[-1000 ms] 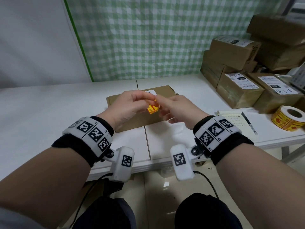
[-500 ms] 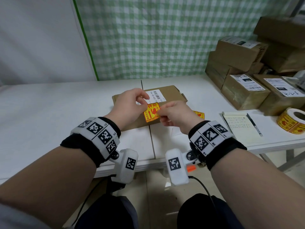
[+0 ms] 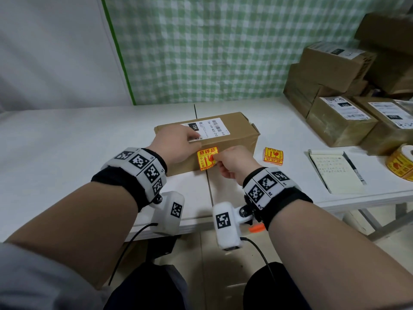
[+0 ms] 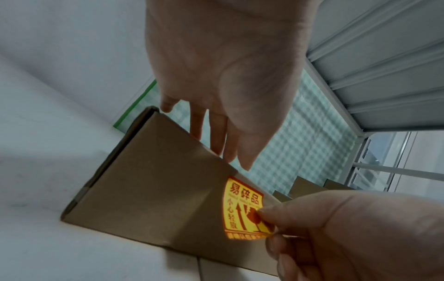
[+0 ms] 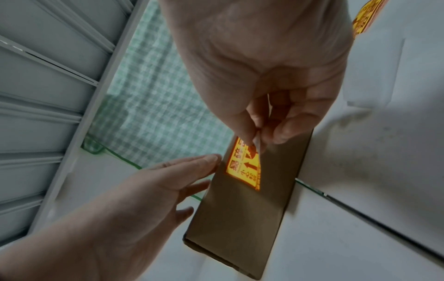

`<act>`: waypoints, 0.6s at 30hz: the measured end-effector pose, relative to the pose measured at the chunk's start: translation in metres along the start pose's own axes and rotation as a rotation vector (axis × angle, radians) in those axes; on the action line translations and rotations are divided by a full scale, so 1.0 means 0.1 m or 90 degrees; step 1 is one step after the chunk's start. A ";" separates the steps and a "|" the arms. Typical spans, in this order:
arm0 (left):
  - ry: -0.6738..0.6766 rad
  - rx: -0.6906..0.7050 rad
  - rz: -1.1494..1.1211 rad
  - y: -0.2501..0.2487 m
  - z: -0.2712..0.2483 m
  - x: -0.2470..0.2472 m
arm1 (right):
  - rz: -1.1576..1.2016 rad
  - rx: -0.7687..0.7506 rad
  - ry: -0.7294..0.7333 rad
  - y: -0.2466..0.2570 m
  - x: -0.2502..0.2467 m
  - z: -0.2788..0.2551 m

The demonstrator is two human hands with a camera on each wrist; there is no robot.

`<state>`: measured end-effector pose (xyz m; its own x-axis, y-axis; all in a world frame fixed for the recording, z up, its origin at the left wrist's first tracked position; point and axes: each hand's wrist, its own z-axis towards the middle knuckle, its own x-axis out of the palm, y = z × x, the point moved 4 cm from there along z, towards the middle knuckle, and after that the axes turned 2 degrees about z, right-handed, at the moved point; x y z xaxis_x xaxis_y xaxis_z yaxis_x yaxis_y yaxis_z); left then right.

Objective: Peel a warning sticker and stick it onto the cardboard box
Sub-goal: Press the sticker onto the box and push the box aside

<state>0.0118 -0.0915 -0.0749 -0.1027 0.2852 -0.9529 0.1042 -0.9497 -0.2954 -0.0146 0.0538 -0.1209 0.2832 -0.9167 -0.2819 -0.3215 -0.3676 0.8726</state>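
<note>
My right hand [image 3: 232, 163] grip pinches the yellow-and-red warning sticker [image 3: 206, 158] by its edge | left hand [image 3: 178, 143] flat, fingers straight, on brown cardboard box [image 3: 234, 135] | sticker looks thin, floppy: hold edge, smooth flat.

Two hands [image 3: 178, 144], one held sticker [image 3: 206, 158], one sticker roll [image 3: 401, 163], one notepad [image 3: 335, 173]

Yellow-and-red warning sticker [image 3: 206, 158], brown cardboard box [image 3: 232, 139], white table [image 3: 67, 139], green-and-white checked curtain [image 3: 201, 48]

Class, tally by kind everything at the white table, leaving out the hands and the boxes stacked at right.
Brown cardboard box: 1
Yellow-and-red warning stickers: 2
Yellow sticker roll: 1
Cream paper notepad: 1
Black pen: 1
Total: 6
</note>
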 end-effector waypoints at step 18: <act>-0.063 0.012 0.004 0.02 0.11 0.06 | -0.033 -0.006 -0.043 -0.08 -0.04 0.17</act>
<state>0.0006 -0.0929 -0.0805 -0.1989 0.2666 -0.9431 0.0863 -0.9538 -0.2878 -0.0286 0.0574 -0.1335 0.2374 -0.9053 -0.3524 -0.2993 -0.4132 0.8600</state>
